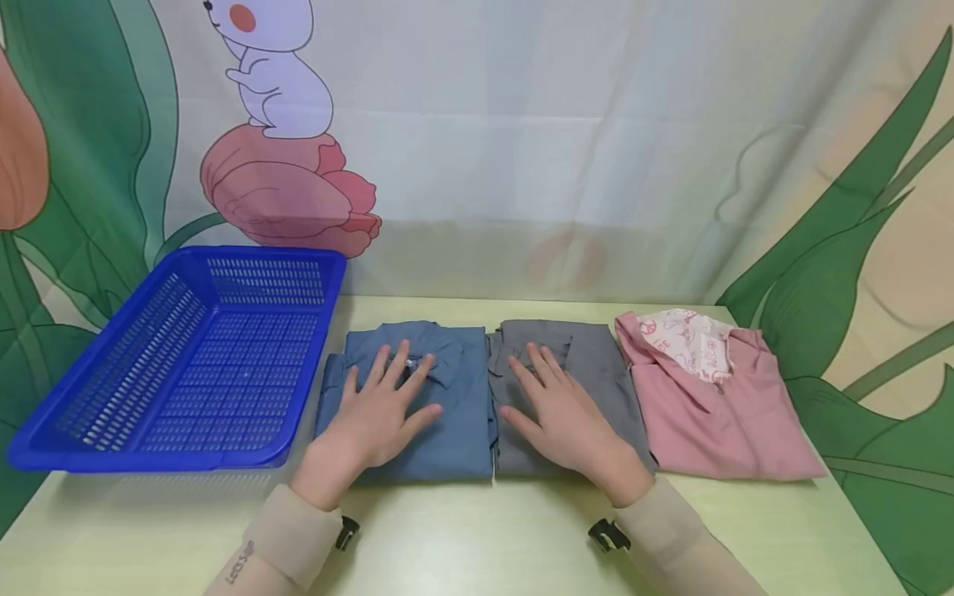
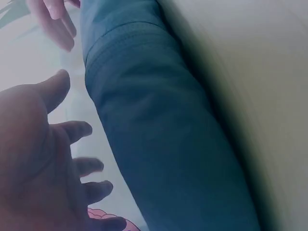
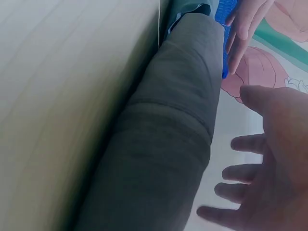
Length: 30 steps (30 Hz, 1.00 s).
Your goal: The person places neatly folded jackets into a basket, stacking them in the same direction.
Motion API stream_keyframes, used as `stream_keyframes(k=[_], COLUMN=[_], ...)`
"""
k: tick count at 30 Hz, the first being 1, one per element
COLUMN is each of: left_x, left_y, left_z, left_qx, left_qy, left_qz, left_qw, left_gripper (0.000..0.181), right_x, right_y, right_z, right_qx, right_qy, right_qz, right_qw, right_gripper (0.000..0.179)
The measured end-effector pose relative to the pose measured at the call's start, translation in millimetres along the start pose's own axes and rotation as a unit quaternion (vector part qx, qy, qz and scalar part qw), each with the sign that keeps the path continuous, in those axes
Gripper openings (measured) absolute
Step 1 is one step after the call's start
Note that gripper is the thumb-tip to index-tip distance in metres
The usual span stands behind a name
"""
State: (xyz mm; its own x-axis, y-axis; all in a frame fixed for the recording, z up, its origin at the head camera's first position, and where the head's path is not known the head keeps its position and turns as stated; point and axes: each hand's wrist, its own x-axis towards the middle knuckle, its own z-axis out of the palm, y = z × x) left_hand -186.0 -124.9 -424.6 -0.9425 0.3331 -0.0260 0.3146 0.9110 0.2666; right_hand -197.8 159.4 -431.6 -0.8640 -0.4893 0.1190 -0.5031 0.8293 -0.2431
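Three folded garments lie side by side on the table: a blue shirt (image 1: 458,414), a grey shirt (image 1: 604,364) and a pink jacket (image 1: 715,430) with a white printed lining at its neck. My left hand (image 1: 380,414), fingers spread, is over the blue shirt. Over the grey shirt is my right hand (image 1: 562,410), its fingers likewise spread and straight. Both wrist views show a gap between palm and cloth, beside the blue fold (image 2: 159,120) and the grey fold (image 3: 159,115). Neither hand holds anything. The hands cover part of each shirt's front.
An unfilled blue plastic basket (image 1: 301,414) with slatted walls stands on the left of the pale table (image 1: 477,538). Behind the table hangs a printed curtain (image 1: 522,165) with flowers, leaves and a white animal. The pink jacket lies near the table's right edge.
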Motion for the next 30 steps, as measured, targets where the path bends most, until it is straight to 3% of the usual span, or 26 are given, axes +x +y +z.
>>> stream_keyframes(k=[4,8,12,17,24,30], left_x=[-0.5,-2.7,-5.3,-10.3,-14.5,-12.2], left_y=[-0.4,-1.1,-4.5,-12.8,-19.2,-22.2], left_z=[-0.4,-0.3,0.1,2.9,6.1,8.9], left_qx=[0.01,0.009,-0.003,-0.011,-0.006,-0.01], left_qy=[0.009,0.016,0.024,0.018,0.08,0.087], left_qz=[-0.038,-0.092,-0.12,-0.141,-0.175,-0.189], left_qw=[0.9992,0.9956,0.9924,0.9898,0.9814,0.9781], left_gripper=[0.072,0.071,0.072,0.075,0.073,0.073], right_x=[4.3,9.7,15.8,23.4,29.9,32.5], right_y=[-2,-8,-12,-18,-27,-30], right_z=[1,4,6,8,14,24], right_qx=[0.063,0.158,0.211,0.229,0.261,0.255], right_qy=[0.052,0.066,0.053,0.007,-0.047,-0.046], right_qz=[-0.037,-0.066,-0.074,-0.078,-0.031,0.024], right_qw=[0.996,0.983,0.9733,0.9702,0.9638,0.9657], right_gripper=[0.06,0.046,0.04,0.042,0.044,0.042])
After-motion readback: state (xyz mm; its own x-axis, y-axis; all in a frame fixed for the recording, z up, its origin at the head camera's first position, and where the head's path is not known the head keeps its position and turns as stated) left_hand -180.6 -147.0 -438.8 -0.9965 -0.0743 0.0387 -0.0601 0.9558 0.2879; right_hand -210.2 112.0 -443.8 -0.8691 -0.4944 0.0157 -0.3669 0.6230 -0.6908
